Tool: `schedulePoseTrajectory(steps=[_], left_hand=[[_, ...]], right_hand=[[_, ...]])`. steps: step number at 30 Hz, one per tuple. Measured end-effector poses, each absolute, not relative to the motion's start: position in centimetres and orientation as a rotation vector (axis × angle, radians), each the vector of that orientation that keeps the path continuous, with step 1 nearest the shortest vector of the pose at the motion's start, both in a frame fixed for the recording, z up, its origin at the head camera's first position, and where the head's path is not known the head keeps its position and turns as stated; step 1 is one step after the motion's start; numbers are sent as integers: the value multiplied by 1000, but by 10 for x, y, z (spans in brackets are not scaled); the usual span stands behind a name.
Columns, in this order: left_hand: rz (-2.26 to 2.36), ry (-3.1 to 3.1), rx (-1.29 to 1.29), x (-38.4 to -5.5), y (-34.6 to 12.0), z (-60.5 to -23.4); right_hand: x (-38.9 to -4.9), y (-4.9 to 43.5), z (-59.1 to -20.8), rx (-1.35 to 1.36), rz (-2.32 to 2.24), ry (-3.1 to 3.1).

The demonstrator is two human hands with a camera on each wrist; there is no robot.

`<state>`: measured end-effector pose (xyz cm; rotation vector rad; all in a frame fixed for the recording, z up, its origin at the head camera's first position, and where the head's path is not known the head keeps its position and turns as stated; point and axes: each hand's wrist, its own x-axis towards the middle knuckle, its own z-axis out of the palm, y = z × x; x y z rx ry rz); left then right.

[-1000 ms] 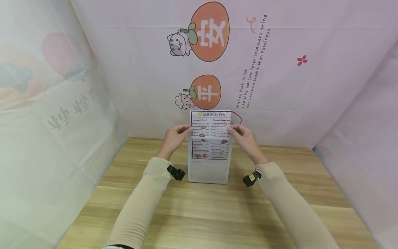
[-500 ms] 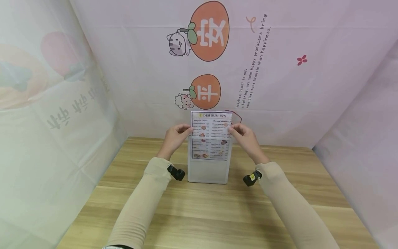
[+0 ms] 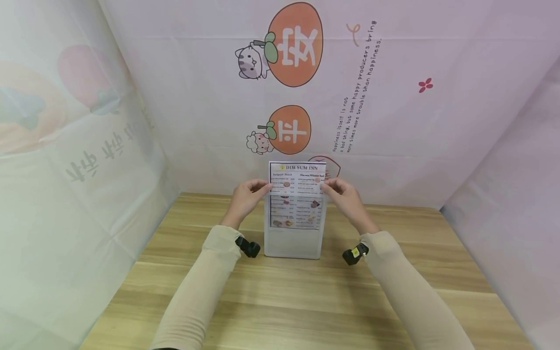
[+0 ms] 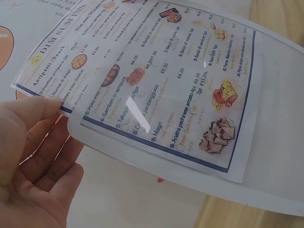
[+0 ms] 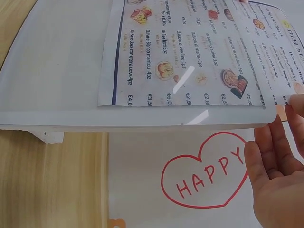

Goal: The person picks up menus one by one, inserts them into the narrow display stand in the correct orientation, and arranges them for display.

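A printed menu sheet (image 3: 297, 176) headed "DIM SUM INN" stands partly inside a clear-fronted, white-framed sign holder (image 3: 292, 244), which is upright on the table. The upper part of the sheet sticks out above the holder's top edge; its lower part shows through the clear front. My left hand (image 3: 245, 201) pinches the sheet's left edge between thumb and fingers, just over the holder's corner, as the left wrist view also shows. On the opposite edge my right hand (image 3: 347, 200) pinches the sheet at about the same height. Bare holder shows below the menu's bottom border.
The wooden table (image 3: 280, 296) spreads in front of the holder and to both sides. Close behind hangs a printed cloth backdrop (image 3: 393, 126), with more cloth at the left and right. A red heart reading "HAPPY" (image 5: 204, 173) is on the backdrop.
Both hands have moved slightly downward with the menu, which sits a little deeper in the holder. The holder has stayed in place.
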<state>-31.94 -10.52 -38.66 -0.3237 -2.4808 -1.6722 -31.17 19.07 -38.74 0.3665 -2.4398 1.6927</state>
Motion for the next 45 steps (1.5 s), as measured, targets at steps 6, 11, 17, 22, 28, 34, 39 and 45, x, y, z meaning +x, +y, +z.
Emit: schedulePoseTrajectory(steps=[6, 11, 17, 22, 28, 34, 39, 45], left_hand=[[-1673, -2476, -325, -319, -106, -389], [-1691, -2475, -327, -318, -106, -390], [-1694, -2485, -323, -315, -105, -390], [-1699, -2495, -311, -314, -105, -391], [-1699, -2497, -307, -315, -106, -394], [-1675, -2500, -292, -316, -105, -396], [-1668, -2496, -290, -316, -105, -397], [-1698, -2488, -289, -315, -104, -396]], right_hand=[[-311, 191, -390, 364, 1687, -2439], [-312, 191, -393, 350, 1683, -2443], [-312, 192, -396, 370, 1690, -2441], [-312, 192, -397, 379, 1717, -2442], [-312, 192, -400, 391, 1724, -2443], [-311, 192, -399, 389, 1724, -2459], [-307, 191, -395, 371, 1726, -2474], [-309, 193, -399, 369, 1716, -2488]])
